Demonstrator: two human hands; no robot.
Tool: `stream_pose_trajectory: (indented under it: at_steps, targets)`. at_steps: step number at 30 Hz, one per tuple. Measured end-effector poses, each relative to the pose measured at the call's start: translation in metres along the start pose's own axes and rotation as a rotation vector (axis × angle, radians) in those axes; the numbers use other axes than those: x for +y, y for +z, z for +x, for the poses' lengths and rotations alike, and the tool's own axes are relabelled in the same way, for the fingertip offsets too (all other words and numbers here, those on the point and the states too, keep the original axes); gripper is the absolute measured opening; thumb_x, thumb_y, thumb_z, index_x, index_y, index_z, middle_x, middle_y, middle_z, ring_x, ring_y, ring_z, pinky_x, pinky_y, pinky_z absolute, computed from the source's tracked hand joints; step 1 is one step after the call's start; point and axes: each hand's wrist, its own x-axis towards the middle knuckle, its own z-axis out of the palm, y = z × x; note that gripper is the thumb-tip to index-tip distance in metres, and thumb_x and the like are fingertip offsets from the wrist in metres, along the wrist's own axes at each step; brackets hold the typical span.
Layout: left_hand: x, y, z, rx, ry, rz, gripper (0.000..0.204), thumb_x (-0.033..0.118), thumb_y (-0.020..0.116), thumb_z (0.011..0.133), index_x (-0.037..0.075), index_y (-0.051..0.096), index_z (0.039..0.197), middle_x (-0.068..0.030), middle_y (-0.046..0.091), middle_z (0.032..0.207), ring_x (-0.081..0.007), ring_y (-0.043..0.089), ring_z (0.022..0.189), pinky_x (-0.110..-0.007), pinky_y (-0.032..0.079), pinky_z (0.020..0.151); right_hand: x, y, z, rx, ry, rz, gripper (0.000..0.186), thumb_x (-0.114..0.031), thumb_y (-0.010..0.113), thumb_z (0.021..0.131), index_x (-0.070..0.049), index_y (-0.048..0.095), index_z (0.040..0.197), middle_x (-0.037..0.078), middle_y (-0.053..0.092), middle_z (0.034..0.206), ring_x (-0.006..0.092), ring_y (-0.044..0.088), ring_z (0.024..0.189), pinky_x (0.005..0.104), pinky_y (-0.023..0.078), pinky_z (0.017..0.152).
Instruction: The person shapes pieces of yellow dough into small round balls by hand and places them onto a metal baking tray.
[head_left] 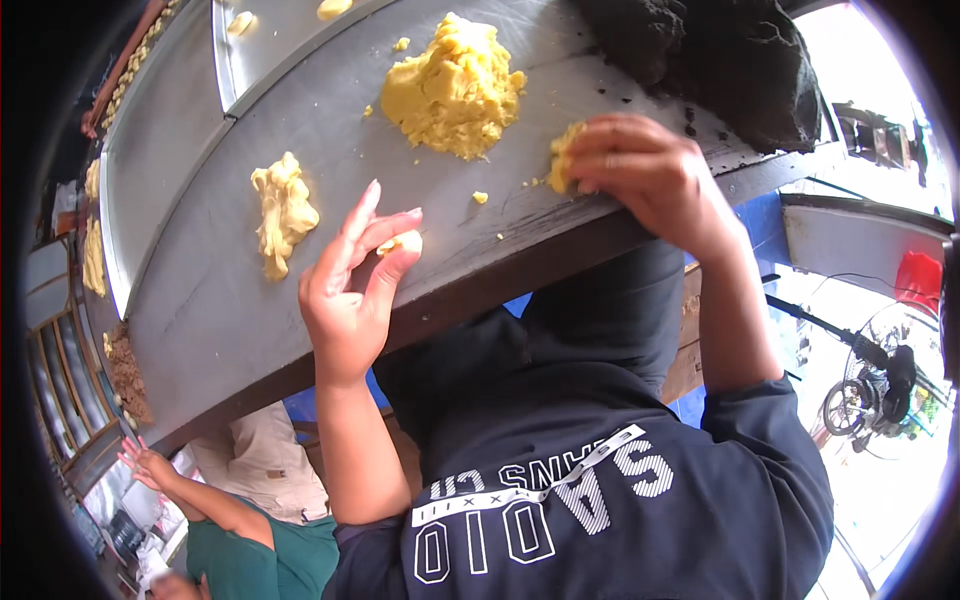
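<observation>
My left hand (345,285) is raised just over the near part of the grey tabletop, a small pale dough piece (402,242) pinched between thumb and fingers. To the right, my right hand (645,175) has its fingers closed on a yellow dough lump (562,158) close to the table's near edge. Beyond and between the hands sits a large, rough yellow dough mound (455,90). A paler, smoother dough strip (283,213) lies left of it. One yellow crumb (480,198) rests between my hands.
A big black crumbly mass (720,65) covers the table's far right corner. Metal trays (165,130) stand at the far left, with small pale dough pieces on one. Another person in a green shirt (245,555) is at the lower left, one hand (147,465) raised beside the table.
</observation>
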Motion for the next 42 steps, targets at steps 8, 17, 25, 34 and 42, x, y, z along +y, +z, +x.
stream_pose_trajectory:
  at_steps: [8, 17, 25, 34, 42]
  targets:
    - [0.011, -0.027, 0.004, -0.232, 0.054, 0.138, 0.065, 0.011, 0.083, 0.104, 0.0, 0.061, 0.163, -0.0145, 0.085, 0.131, -0.0241, 0.076, 0.119, -0.037, 0.061, 0.103, -0.032, 0.026, 0.028, 0.008, -0.215, -0.032, 0.026, -0.007, 0.074, 0.083, -0.005, 0.082, 0.107, 0.01, 0.08, 0.12, 0.0323, 0.075, 0.123, 0.0422, 0.065, 0.102]
    - [-0.012, -0.027, -0.02, -0.151, -0.215, -0.284, 0.056, 0.004, 0.092, 0.093, 0.002, 0.077, 0.147, -0.0086, 0.087, 0.119, -0.0114, 0.071, 0.106, -0.03, 0.062, 0.094, -0.042, 0.034, 0.046, -0.119, -0.073, 0.095, 0.037, -0.002, 0.086, 0.084, -0.008, 0.081, 0.12, 0.01, 0.075, 0.133, 0.0332, 0.075, 0.119, 0.0469, 0.062, 0.098]
    - [0.016, 0.002, -0.025, 0.017, 0.128, 0.394, 0.049, 0.001, 0.086, 0.099, 0.001, 0.076, 0.147, -0.0105, 0.089, 0.115, -0.0293, 0.083, 0.106, -0.043, 0.059, 0.111, -0.085, 0.082, 0.036, 0.128, 0.035, -0.124, 0.022, -0.01, 0.071, 0.091, 0.003, 0.075, 0.108, 0.018, 0.073, 0.126, 0.0357, 0.071, 0.125, 0.0415, 0.063, 0.104]
    - [0.013, -0.025, -0.034, -0.069, 0.04, 0.029, 0.041, -0.002, 0.083, 0.1, -0.002, 0.074, 0.14, -0.0262, 0.06, 0.166, -0.0378, 0.074, 0.139, -0.049, 0.061, 0.114, -0.017, -0.007, -0.028, 0.068, 0.104, -0.11, 0.033, 0.0, 0.086, 0.088, -0.004, 0.085, 0.121, 0.014, 0.081, 0.134, 0.0396, 0.075, 0.135, 0.0495, 0.064, 0.111]
    - [0.004, -0.031, -0.004, -0.21, 0.097, 0.237, 0.019, 0.004, 0.089, 0.093, 0.001, 0.074, 0.103, -0.0121, 0.07, 0.121, -0.0235, 0.07, 0.097, -0.035, 0.059, 0.088, -0.03, 0.023, -0.004, 0.008, 0.034, -0.017, 0.03, 0.0, 0.078, 0.091, -0.004, 0.083, 0.12, 0.013, 0.08, 0.133, 0.0365, 0.073, 0.133, 0.0456, 0.064, 0.107]
